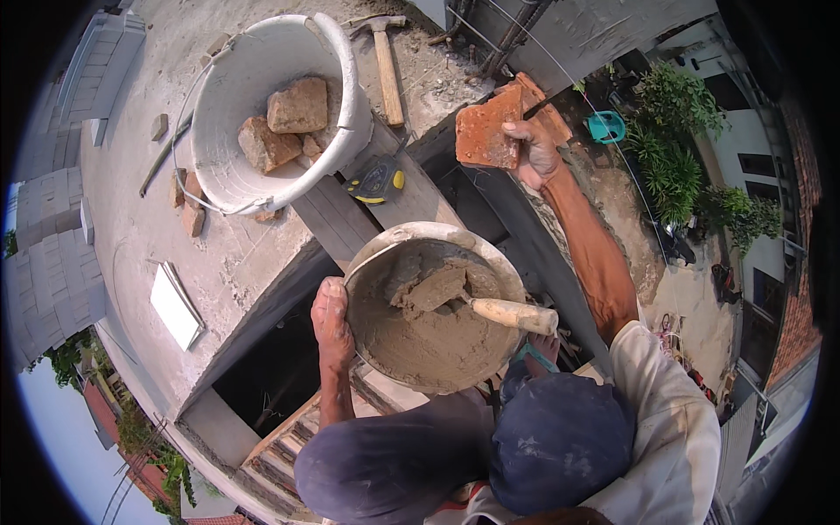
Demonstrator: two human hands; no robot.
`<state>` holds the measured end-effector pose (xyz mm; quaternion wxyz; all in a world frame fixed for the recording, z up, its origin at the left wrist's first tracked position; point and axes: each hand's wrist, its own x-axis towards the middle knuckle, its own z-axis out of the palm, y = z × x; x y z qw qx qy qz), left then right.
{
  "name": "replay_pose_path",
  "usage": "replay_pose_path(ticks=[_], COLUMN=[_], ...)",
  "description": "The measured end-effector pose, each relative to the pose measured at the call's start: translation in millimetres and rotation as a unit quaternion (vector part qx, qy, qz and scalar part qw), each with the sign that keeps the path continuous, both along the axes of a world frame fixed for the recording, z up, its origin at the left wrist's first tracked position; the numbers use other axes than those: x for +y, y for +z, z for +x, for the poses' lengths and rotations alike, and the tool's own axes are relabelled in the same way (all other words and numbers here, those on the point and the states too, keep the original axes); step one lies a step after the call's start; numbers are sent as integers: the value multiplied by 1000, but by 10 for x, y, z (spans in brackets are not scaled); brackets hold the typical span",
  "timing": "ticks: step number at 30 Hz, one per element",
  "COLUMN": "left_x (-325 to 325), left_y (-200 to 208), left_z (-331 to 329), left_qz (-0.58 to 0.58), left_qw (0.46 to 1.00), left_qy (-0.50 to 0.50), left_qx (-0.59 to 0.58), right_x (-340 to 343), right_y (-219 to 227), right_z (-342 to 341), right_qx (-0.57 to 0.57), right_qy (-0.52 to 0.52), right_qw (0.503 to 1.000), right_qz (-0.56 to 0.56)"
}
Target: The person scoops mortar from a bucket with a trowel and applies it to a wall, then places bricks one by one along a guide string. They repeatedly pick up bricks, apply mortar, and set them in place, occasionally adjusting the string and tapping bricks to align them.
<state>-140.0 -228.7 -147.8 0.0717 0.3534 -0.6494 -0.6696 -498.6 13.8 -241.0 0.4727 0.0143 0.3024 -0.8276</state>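
My right hand (pixel 535 157) grips a broken orange-red brick (pixel 487 131) at the upper right, thumb on its near face. Behind it, more red brick (pixel 546 118) shows at the wall's end; whether the two touch I cannot tell. My left hand (pixel 332 317) is closed on the left rim of a mortar bowl (pixel 404 234) in front of my knees. Wet grey-brown mortar (pixel 420 346) fills much of that bowl. A trowel (pixel 512 314) rests in it, blade smeared with mortar, wooden handle over the right rim.
A white bucket (pixel 350 131) with brick chunks (pixel 297 105) stands at the upper left. Beyond it lies a hammer (pixel 387 74). A yellow-and-black tape measure (pixel 376 180) sits on wooden boards (pixel 420 197). Dark openings (pixel 271 367) drop beside the bowl; a courtyard lies far below, right.
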Motion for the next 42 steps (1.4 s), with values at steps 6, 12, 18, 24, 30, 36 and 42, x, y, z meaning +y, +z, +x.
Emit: replay_pose_path(ticks=[6,12,18,24,30,36,42], left_x=[-38,-56,37,26,42,-161,-314], left_y=[-84,-2,190,242,263,185,69], left_z=[103,89,-10,-20,-34,149,330], left_qz=[-8,-33,-129,-92,-77,-184,-266], left_qw=[1000,999,988,991,991,967,945], left_qy=[-12,-25,-87,-83,-105,-134,-149], left_qx=[14,8,-21,-54,-40,-116,-121], right_x=[1027,1996,2145,2034,1911,1902,1855], right_y=[-99,-273,-703,-1023,-1002,-619,-697], right_z=[851,836,166,-15,288,694,590], right_qx=[136,229,328,330,490,525,510], right_qy=[-5,15,-40,-64,-64,-18,9], right_qw=[935,846,789,770,582,557,551], right_qz=[328,481,519,543,646,643,660])
